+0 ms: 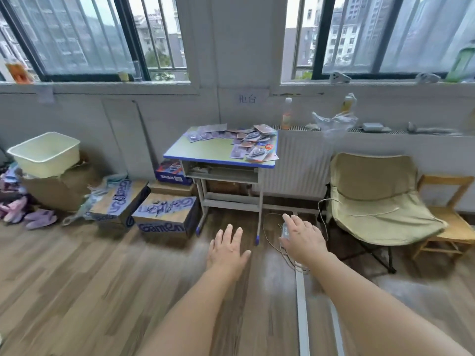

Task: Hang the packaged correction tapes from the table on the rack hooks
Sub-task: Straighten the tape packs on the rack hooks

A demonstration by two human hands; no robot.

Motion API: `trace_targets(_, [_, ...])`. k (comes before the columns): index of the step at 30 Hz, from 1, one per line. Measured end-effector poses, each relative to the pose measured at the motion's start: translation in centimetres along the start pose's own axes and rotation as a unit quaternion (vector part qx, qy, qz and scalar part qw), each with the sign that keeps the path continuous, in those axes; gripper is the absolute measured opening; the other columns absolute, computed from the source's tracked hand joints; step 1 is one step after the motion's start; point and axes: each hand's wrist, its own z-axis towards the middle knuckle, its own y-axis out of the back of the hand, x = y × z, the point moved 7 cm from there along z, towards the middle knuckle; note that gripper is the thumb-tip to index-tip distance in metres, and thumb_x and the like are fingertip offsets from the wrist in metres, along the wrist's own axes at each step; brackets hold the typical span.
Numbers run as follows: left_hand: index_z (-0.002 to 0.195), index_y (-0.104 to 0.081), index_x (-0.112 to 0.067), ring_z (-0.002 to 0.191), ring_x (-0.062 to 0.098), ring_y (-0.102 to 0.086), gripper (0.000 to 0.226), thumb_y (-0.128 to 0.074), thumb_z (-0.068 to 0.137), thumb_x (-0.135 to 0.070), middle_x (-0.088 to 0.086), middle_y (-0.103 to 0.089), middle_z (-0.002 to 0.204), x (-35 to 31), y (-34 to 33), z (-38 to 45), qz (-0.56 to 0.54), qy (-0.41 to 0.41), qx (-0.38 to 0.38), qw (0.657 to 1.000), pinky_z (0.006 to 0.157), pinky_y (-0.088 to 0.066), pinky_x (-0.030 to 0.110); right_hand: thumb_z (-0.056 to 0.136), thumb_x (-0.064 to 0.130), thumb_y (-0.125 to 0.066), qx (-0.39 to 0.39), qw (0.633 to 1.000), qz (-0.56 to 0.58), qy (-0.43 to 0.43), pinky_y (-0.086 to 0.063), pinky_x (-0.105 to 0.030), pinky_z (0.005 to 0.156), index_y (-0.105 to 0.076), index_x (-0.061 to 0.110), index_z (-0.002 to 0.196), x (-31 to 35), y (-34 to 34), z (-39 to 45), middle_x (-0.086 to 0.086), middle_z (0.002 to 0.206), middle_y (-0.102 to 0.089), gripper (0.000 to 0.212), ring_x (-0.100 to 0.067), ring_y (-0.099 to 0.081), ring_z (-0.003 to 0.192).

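You had both bare arms stretched out toward 12 o'clock, left hand (228, 249) and right hand (302, 238) palms down, fingers loosely spread, holding nothing.

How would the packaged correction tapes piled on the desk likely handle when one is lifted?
The packaged correction tapes look like flat carded packs, so probably light and fairly stiff. They overlap loosely, so lifting one may drag its neighbours.

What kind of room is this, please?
Probably a makeshift work or storage room, not a shop: a school-style desk piled with packaged correction tapes, cardboard boxes on the floor, and a folding chair by the radiator.
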Motion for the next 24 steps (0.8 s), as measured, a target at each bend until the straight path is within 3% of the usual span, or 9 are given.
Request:
trace_targets(14, [0.156,0.0,-0.025,0.151,0.023,0.003,0.064,-0.029,0.104,-0.048,0.002,0.007,0.164,3.4,7.2,26.2,-0.003,-0.009,-0.028,1.0,0.121,-0.005,0.037,0.1,0.045,-0.04,-0.013,0.999,-0.029,-0.005,-0.027,-0.04,0.113,-0.013,0.02,0.154,1.1,3.6,26.1,-0.003,0.158,-0.023,0.065,-0.027,-0.031,0.14])
trace_targets(24, [0.156,-0.002,-0.025,0.15,0.024,0.0,0.064,-0.031,0.103,-0.047,0.002,0.005,0.164,5.0,6.4,39.9,0.0,-0.024,0.033,0.999,0.121,-0.008,0.038,0.099,0.045,-0.041,0.036,0.999,-0.03,-0.009,-0.033,-0.039,0.108,-0.018,0.018,0.152,0.9,2.1,40.1,-0.004,0.152,-0.031,0.063,-0.028,-0.037,0.135])
